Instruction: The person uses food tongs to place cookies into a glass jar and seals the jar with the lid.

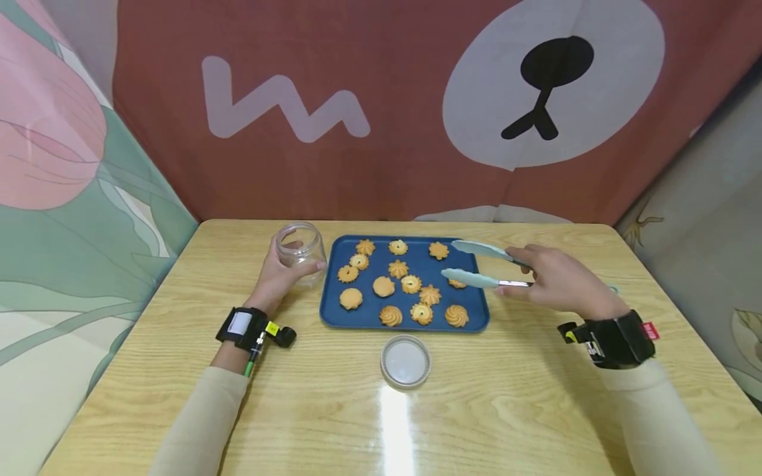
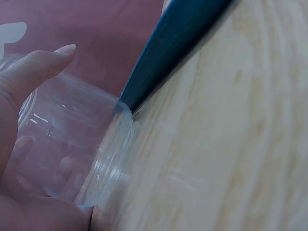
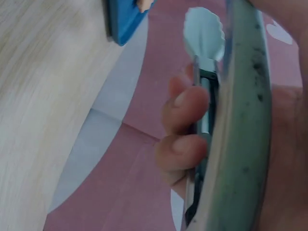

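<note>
My left hand [image 1: 284, 274] grips a clear, lidless jar [image 1: 309, 254] just left of the blue tray [image 1: 330, 317]. In the left wrist view the jar [image 2: 72, 130] shows nothing inside, and its base is by the tray's edge. Pale green tongs [image 1: 476, 277] are held in my right hand [image 1: 559, 281], their arms spread apart over the tray's right side. Fingers curl round the tongs [image 3: 204, 38] in the right wrist view. Several cookies [image 1: 383, 286] of various shapes lie spread on the tray; one cookie [image 1: 457, 283] is partly hidden beneath the tongs.
A round lid [image 1: 405, 361] lies on the wooden table [image 1: 321, 410] in front of the tray. Behind the table hangs a printed brown cloth [image 1: 405, 165]. A patterned cloth [image 1: 53, 264] also hangs along the left side.
</note>
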`<state>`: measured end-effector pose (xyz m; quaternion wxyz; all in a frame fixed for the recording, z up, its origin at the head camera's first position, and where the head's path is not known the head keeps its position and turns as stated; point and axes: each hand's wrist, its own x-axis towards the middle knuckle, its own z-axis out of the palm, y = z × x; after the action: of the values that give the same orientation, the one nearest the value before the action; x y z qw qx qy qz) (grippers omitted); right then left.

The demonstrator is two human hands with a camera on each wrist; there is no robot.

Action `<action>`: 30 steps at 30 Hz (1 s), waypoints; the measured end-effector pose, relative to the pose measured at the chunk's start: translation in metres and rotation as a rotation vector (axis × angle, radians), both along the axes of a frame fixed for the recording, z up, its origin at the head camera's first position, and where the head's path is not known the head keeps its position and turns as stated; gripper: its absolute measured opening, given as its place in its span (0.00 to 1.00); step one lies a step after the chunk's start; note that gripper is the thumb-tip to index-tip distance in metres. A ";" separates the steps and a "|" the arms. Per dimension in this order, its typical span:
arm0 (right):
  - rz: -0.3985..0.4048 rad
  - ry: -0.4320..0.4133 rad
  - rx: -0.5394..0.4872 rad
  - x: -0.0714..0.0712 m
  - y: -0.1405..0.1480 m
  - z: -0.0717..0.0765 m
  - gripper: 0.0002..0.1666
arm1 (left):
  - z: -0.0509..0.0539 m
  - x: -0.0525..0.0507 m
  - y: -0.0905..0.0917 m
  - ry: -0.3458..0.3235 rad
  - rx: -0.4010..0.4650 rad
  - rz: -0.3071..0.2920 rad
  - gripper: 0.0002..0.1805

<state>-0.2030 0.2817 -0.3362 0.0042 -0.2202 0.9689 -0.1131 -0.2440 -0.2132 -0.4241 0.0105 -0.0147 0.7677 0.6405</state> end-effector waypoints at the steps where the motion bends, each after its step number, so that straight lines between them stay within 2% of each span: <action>1: 0.002 -0.007 0.015 -0.001 0.000 -0.001 0.47 | 0.000 0.000 0.000 -0.001 0.001 -0.001 0.58; 8: 0.035 -0.044 0.044 -0.007 0.003 -0.013 0.36 | -0.001 0.000 -0.001 -0.007 -0.003 -0.002 0.58; 17: 0.005 -0.100 0.055 -0.010 0.000 -0.020 0.43 | -0.002 -0.001 -0.002 -0.011 0.000 -0.003 0.58; 25: 0.006 -0.103 0.076 -0.009 -0.004 -0.022 0.44 | -0.004 -0.003 -0.002 -0.012 0.003 -0.004 0.58; 30: 0.005 -0.110 0.076 -0.009 -0.005 -0.022 0.44 | 0.010 0.005 0.002 -0.030 0.003 -0.010 0.57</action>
<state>-0.2123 0.2764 -0.3579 0.0660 -0.2159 0.9702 -0.0880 -0.2387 -0.2112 -0.4142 0.0253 -0.0201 0.7665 0.6414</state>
